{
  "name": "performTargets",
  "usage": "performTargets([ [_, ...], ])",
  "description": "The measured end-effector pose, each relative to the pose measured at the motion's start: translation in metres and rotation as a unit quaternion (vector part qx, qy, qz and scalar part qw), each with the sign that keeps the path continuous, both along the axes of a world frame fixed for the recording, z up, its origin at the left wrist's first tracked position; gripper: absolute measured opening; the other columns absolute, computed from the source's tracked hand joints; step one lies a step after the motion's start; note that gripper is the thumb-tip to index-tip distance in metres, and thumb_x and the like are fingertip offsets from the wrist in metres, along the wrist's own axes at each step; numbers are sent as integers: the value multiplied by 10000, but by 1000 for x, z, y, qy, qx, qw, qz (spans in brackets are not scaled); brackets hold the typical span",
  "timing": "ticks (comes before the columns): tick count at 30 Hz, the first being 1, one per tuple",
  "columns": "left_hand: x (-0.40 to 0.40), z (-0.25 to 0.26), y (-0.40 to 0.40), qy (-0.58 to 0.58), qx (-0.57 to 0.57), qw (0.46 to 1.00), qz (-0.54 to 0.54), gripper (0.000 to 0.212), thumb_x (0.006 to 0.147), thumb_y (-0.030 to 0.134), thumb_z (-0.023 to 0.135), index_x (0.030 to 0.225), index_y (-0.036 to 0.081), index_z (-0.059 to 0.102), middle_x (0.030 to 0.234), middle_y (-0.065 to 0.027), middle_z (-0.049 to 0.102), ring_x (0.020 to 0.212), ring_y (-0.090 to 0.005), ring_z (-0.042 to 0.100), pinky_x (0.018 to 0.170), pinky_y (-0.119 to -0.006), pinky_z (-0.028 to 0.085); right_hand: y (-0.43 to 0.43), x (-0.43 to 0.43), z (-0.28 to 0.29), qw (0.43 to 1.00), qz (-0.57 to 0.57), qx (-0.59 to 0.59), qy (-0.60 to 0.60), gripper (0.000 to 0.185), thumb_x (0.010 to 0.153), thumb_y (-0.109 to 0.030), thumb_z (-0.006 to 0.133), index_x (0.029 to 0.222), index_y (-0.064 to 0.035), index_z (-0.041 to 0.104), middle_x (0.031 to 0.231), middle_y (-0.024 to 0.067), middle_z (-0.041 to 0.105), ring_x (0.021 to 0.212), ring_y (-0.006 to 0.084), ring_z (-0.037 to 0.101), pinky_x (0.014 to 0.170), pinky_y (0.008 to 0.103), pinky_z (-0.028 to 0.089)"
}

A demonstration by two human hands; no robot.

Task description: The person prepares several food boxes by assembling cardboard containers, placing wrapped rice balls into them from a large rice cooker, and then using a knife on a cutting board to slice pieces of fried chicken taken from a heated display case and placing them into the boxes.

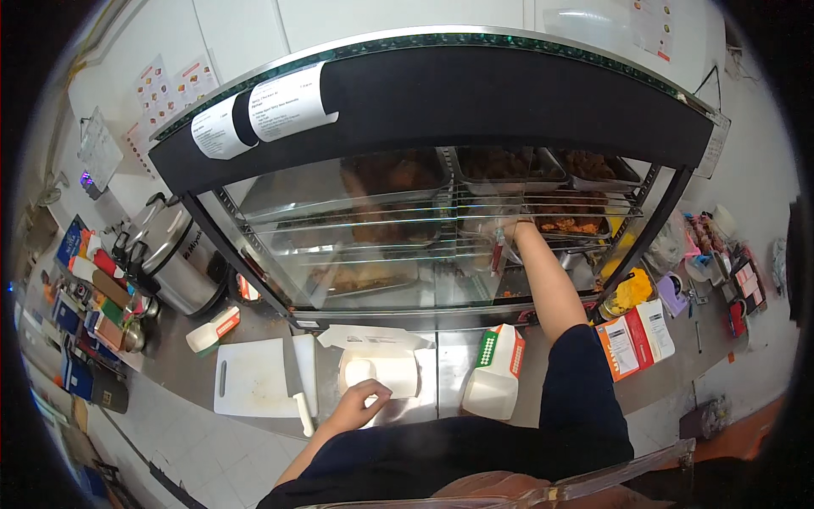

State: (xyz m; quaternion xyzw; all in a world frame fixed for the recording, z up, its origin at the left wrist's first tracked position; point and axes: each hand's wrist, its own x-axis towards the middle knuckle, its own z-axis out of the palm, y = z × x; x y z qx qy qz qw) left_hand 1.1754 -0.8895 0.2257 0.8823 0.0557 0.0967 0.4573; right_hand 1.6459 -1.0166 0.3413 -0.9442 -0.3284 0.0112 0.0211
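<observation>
My right hand (pixel 507 223) reaches through the opening of a glass food warmer cabinet (pixel 375 318), among metal trays of fried food; glass and glare blur its fingers, so any hold is unclear. My left hand (pixel 361 402) rests at the near edge of an open paper food box (pixel 404 376), fingers curled, with nothing plainly in them. A round white item (pixel 360 372) sits inside that box at its left. To the left, a knife with a white handle (pixel 304 413) lies on a white cutting board (pixel 251 378). An empty paper carton (pixel 493 382) stands to the right of the box.
A small carton (pixel 213 331) and a large steel cooker (pixel 175 257) are on the left of the counter. At the right are an orange and red box (pixel 636 343) and a container of yellow food (pixel 628 294). Upper trays (pixel 512 186) sit on the cabinet's wire shelves.
</observation>
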Motion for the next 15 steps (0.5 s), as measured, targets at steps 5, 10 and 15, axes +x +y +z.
performTargets([
  [5, -7, -2, -4, -2, -14, 1000, 24, 119, 868, 124, 623, 899, 13, 654, 892, -135, 653, 865, -300, 632, 775, -364, 486, -7, -3, 7, 999, -9, -34, 22, 607, 737, -520, 558, 1181, -107, 567, 1109, 172, 616, 1026, 349, 606, 883, 442, 482],
  [10, -5, -12, -7, -18, -1, 1000, 6, 124, 868, 134, 622, 891, 16, 654, 888, -136, 652, 854, -302, 628, 769, -367, 484, -24, -19, 6, 997, -4, -58, 42, 718, 739, -624, 537, 1251, -122, 534, 1184, 172, 596, 1073, 345, 594, 908, 444, 469],
  [15, 7, -11, -13, -17, 4, 999, -33, 126, 877, 143, 612, 888, 26, 657, 884, -130, 651, 857, -300, 622, 768, -369, 484, -37, -28, 7, 999, -21, -18, 37, 829, 741, -728, 516, 1322, -136, 502, 1259, 172, 576, 1119, 342, 582, 933, 446, 456],
])
